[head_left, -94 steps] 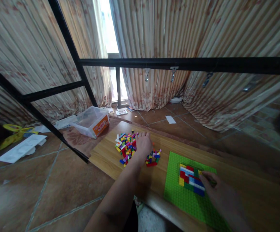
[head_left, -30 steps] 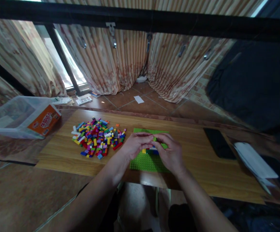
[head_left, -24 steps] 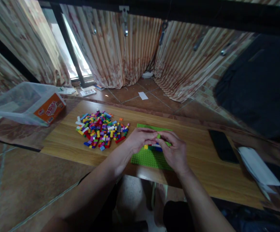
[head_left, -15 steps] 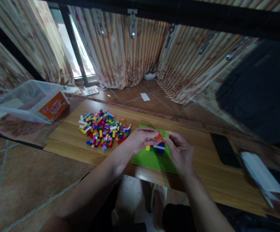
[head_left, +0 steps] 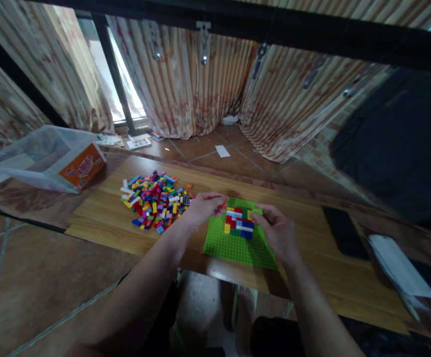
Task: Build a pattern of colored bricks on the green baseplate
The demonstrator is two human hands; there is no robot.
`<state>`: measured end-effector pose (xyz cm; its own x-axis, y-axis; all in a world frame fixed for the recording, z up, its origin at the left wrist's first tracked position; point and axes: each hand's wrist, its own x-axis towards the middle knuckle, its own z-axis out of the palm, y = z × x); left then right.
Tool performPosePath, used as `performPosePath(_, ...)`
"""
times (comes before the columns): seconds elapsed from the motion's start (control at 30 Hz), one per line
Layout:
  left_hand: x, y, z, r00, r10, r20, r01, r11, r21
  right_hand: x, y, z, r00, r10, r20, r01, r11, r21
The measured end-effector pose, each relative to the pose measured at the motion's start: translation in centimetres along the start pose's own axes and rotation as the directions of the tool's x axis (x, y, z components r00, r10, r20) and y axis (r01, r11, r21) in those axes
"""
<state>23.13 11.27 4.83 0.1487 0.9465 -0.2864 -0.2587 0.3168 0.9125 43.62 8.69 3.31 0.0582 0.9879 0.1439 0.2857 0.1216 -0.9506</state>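
While the left hand [head_left: 202,207] hovers just beyond the left far corner of the green studded baseplate [head_left: 237,255], its thumb and fingers are closed together on a small orange brick [head_left: 224,204], which pokes out from the tips on the right. Across from it, the right hand [head_left: 280,233] comes in over the right side of the baseplate, thumb and forefinger nearly together at the far right corner of the brick mosaic [head_left: 239,223]. A bit of lime green shows between those fingers, but from where I stand I can't tell whether it is a held brick or the plate behind. The mosaic sits on the far half of the baseplate, a low patch of red, white, light blue, yellow, green and darker blue, with the blue at its near right and yellow at its near left. Left of the baseplate, loose bricks of many colours lie in a spread-out pile [head_left: 155,201] on the wooden table [head_left: 103,213], partly behind the left forearm. Over on the right of the tabletop rests a black phone [head_left: 344,233], with a white flat object [head_left: 401,265] just past it. Beyond the table's left end stands a clear plastic bin [head_left: 44,171] with an orange label [head_left: 83,167]. Striped curtains [head_left: 218,84] hang on the far side, and a white paper slip [head_left: 222,150] lies on the tiled floor.
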Motion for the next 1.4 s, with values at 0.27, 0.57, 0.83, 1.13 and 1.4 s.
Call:
performPosePath(0.27,0.5,-0.7,0.3,0.995,0.101,0.0,-0.091,0.9,0.427,-0.6,0.7,1.6,0.983,-0.177,0.04,0.175,0.863,-0.473)
performPosePath(0.57,1.0,-1.5,0.0,0.988,0.143,0.056,-0.152,0.872,0.465,-1.0,1.2,2.3,0.971,-0.211,0.109,0.229,0.71,-0.666)
performPosePath(0.83,1.5,-2.3,-0.4,0.984,0.148,0.101,-0.179,0.857,0.483,-0.9,1.1,1.6,0.976,-0.132,0.176,0.212,0.781,-0.587)
performPosePath(1.13,1.7,-2.5,-0.7,0.98,0.169,0.107,-0.2,0.822,0.533,-0.5,1.2,1.9,0.948,-0.201,0.247,0.31,0.76,-0.572)
performPosePath(1.4,1.4,-2.5,-0.5,0.984,0.127,0.126,-0.178,0.775,0.607,-0.4,1.6,2.3,0.948,-0.229,0.222,0.316,0.771,-0.553)
